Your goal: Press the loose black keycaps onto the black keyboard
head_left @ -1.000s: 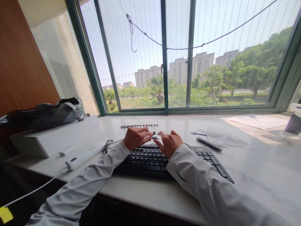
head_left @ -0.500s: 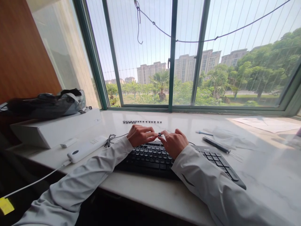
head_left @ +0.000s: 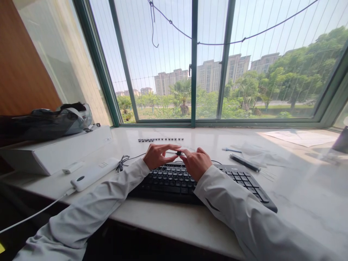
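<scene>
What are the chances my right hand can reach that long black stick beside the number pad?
Probably yes: the black stick lies on the counter with nothing tall between it and your right hand, though its fingertips are at a black piece.

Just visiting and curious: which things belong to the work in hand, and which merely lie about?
Probably in use:
held small black piece
flat black keyboard

Apparently just lying about:
white rectangular box
soft dark bag
flat white paper

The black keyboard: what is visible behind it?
Small dark pieces in a line and thin dark cable are visible. The left hand and right hand hide part of the counter there.
</scene>
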Tool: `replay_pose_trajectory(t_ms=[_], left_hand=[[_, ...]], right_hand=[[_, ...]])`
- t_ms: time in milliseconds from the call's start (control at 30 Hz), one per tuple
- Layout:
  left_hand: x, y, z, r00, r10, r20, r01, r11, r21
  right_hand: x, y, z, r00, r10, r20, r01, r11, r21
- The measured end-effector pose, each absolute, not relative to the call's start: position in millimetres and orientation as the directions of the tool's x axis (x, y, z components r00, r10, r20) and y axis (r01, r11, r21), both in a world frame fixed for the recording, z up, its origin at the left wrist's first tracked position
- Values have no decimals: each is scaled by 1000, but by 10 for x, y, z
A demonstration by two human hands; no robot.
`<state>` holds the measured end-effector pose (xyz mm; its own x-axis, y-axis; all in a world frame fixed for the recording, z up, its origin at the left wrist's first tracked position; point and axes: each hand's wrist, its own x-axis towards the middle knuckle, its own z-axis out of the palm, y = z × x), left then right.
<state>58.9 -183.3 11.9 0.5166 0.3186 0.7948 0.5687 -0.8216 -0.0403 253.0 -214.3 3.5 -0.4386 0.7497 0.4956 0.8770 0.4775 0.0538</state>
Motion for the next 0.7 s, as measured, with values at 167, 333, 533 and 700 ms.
replay_pose_trajectory(t_ms=[167, 333, 533, 700], left_hand=[[580, -1858, 162, 494, 384, 780, 535, -841, 75], [458, -1814, 294, 551, 531, 644, 487, -831, 268], [159, -1582, 363, 775, 618, 131, 424, -662, 618], [61, -1429, 274, 814, 574, -94, 485, -580, 655]], right_hand=[[2517, -2174, 66, -423, 769, 480, 881, 472, 21], [2501, -2196, 50, -438, 758, 484, 879, 474, 54], [2475, -2196, -5, -473, 719, 510, 861, 501, 92], [2466, -2207, -16, -497, 710, 498, 847, 522, 99]])
